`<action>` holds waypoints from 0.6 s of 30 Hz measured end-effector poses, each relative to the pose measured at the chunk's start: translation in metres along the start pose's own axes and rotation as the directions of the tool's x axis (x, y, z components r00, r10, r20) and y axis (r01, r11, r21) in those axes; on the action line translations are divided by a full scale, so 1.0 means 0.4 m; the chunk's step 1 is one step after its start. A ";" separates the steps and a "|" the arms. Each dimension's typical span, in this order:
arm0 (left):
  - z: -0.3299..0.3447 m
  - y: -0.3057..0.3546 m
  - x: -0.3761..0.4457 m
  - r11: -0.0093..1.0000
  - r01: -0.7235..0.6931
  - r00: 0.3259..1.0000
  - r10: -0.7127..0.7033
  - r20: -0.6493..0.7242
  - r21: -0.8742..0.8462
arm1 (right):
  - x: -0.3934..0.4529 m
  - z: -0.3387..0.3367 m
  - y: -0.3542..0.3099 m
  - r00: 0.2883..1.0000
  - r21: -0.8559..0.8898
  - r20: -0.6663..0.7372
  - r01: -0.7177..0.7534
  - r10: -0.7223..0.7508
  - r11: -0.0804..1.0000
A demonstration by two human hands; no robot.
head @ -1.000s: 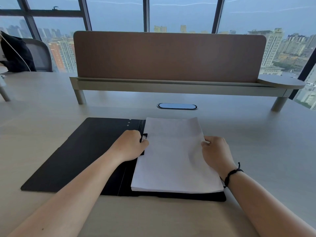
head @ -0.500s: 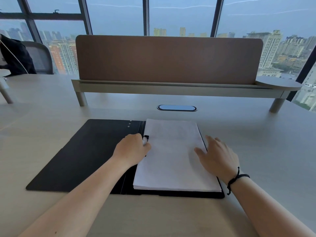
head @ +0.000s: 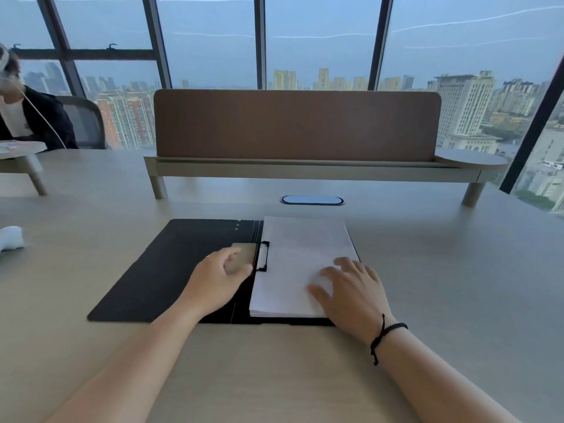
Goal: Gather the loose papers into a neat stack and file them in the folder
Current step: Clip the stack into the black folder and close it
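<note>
A black folder point(head: 171, 270) lies open flat on the desk. A neat stack of white papers point(head: 302, 254) rests on its right half, with the black clip point(head: 263, 256) down on the stack's left edge. My left hand point(head: 218, 282) hovers over the folder's spine just left of the clip, fingers loosely apart, holding nothing. My right hand point(head: 348, 288) lies flat on the lower right part of the stack, fingers spread.
A brown divider panel on a raised shelf point(head: 297, 126) crosses the desk behind the folder, with an oval cable port point(head: 312, 200) in front of it. A white object point(head: 10, 238) lies at the far left. Another person point(head: 27, 117) sits at the back left.
My left hand let go of the clip and drew back to the left; the clip now sits down on the papers. My right hand slid from the stack's right edge onto its top. My view tilted up.
</note>
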State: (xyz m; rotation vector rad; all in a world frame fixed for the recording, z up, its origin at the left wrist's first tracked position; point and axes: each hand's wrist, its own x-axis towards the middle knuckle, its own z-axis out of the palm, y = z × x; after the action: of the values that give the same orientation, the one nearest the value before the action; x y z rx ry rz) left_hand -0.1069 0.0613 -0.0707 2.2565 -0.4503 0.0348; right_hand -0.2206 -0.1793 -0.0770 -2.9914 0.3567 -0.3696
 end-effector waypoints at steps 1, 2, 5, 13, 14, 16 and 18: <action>-0.019 -0.021 -0.002 0.997 0.050 0.998 -0.048 -0.047 0.053 | -0.006 0.003 -0.001 1.000 0.041 0.026 -0.010 0.009 0.999; -0.041 -0.047 -0.001 0.981 0.132 0.988 -0.119 -0.103 0.139 | -0.012 0.004 0.000 0.999 0.075 0.040 -0.017 0.014 0.997; -0.112 -0.118 -0.006 0.820 0.406 0.913 -0.347 -0.214 0.404 | -0.030 0.007 0.005 0.998 0.142 0.056 -0.038 0.030 0.989; -0.166 -0.168 -0.043 0.731 0.562 0.825 -0.460 -0.329 0.386 | -0.065 -0.010 -0.003 0.995 0.175 0.068 -0.081 0.070 0.981; -0.167 -0.164 -0.045 0.739 0.555 0.828 -0.446 -0.340 0.381 | -0.067 -0.014 -0.007 0.994 0.165 0.078 -0.085 0.073 0.983; -0.173 -0.165 -0.043 0.755 0.544 0.833 -0.431 -0.348 0.366 | -0.072 -0.019 -0.012 0.993 0.143 0.097 -0.083 0.069 0.986; -0.185 -0.168 -0.043 0.769 0.537 0.834 -0.423 -0.354 0.347 | -0.075 -0.021 -0.014 0.992 0.136 0.109 -0.085 0.071 0.987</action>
State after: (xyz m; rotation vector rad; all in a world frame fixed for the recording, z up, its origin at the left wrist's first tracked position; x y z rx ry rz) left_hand -0.0916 0.1615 -0.0732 2.6960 0.3328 0.1745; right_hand -0.2498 -0.1673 -0.0749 -2.8356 0.4176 -0.2206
